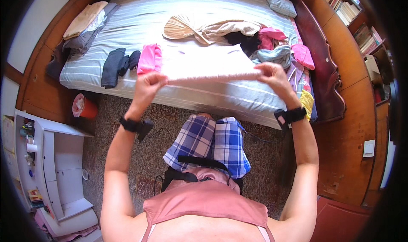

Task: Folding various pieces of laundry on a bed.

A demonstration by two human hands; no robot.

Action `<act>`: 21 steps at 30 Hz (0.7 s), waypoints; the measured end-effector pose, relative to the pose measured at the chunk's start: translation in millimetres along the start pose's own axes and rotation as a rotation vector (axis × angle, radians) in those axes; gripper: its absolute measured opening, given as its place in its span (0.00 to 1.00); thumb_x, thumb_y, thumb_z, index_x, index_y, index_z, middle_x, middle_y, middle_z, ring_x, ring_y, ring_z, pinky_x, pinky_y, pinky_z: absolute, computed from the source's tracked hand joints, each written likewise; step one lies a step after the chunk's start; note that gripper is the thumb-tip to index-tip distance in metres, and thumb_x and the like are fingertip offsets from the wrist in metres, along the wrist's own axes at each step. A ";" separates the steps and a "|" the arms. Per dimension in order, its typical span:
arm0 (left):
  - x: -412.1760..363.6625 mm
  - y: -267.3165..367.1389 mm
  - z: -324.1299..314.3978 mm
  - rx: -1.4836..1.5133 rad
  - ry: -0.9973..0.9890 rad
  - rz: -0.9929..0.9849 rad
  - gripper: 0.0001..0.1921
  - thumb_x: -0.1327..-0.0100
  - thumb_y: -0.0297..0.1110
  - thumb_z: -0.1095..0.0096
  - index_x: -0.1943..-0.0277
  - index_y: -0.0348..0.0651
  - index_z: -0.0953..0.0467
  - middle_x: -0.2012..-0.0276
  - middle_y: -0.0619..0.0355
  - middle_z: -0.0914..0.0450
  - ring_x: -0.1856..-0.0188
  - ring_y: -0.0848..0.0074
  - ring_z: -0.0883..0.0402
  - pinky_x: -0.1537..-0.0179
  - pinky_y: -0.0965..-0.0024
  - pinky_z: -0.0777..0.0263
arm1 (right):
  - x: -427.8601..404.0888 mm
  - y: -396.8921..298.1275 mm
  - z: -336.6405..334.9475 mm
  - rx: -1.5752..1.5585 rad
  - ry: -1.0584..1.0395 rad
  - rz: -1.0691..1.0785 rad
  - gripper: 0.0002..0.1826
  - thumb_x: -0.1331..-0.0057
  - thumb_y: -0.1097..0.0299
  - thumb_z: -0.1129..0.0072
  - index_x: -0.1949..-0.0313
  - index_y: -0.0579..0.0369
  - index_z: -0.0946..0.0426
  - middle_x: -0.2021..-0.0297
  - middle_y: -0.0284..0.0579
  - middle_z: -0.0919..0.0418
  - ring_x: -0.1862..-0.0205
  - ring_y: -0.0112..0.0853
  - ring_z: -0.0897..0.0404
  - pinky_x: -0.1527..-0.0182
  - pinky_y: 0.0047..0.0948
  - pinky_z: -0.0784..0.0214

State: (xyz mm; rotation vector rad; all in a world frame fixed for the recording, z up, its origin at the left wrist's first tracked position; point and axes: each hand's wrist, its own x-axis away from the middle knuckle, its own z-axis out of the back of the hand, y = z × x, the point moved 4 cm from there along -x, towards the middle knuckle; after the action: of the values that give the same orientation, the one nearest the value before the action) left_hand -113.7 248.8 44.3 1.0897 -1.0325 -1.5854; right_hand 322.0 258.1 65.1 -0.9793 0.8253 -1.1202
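Observation:
A pale, overexposed garment (207, 62) is stretched between my two hands over the near side of the bed. My left hand (149, 84) pinches one end of its ribbed pinkish edge, and my right hand (271, 74) pinches the other end. Just beyond my left hand lies a folded bright pink cloth (149, 59). Left of that are dark rolled pieces (129, 63) and a folded black garment (113, 67). Past my right hand spreads a heap of loose clothes, with a grey-blue garment (271, 56), a pink one (271, 37) and a beige knit (229, 28).
The bed (197, 95) has a striped sheet and a carved wooden headboard (315, 51). A round pleated beige fan-like item (178, 27) lies on it, with folded clothes (86, 20) at far left. A red bin (84, 105) and a white desk (68, 165) stand left on the speckled floor.

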 end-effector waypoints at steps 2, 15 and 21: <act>35.6 -23.0 -10.4 0.041 -0.071 0.094 0.07 0.37 0.23 0.29 0.57 0.34 0.15 0.65 0.57 0.12 0.64 0.82 0.16 0.60 0.77 0.22 | 21.9 30.8 -13.9 0.006 -0.094 -0.061 0.18 0.38 0.82 0.34 0.48 0.65 0.20 0.62 0.36 0.18 0.61 0.20 0.21 0.57 0.20 0.25; 72.1 -65.6 -29.7 -0.291 -0.308 0.288 0.06 0.44 0.23 0.25 0.64 0.36 0.17 0.66 0.62 0.18 0.66 0.84 0.22 0.62 0.79 0.26 | 31.2 104.6 -46.7 0.203 -0.477 -0.262 0.12 0.33 0.69 0.37 0.53 0.63 0.18 0.75 0.27 0.29 0.71 0.18 0.33 0.67 0.24 0.36; -31.0 -99.7 -20.2 -0.141 -0.145 0.264 0.09 0.35 0.32 0.30 0.60 0.34 0.19 0.69 0.65 0.20 0.67 0.85 0.25 0.63 0.78 0.28 | -54.2 128.5 -23.1 0.376 -0.207 -0.207 0.15 0.32 0.60 0.39 0.67 0.62 0.23 0.80 0.38 0.29 0.75 0.25 0.32 0.70 0.33 0.37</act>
State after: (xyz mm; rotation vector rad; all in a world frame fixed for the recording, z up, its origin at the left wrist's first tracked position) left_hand -110.9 298.2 -49.9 0.7197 -1.0938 -1.5126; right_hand 331.2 323.1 -60.0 -0.8566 0.3339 -1.2702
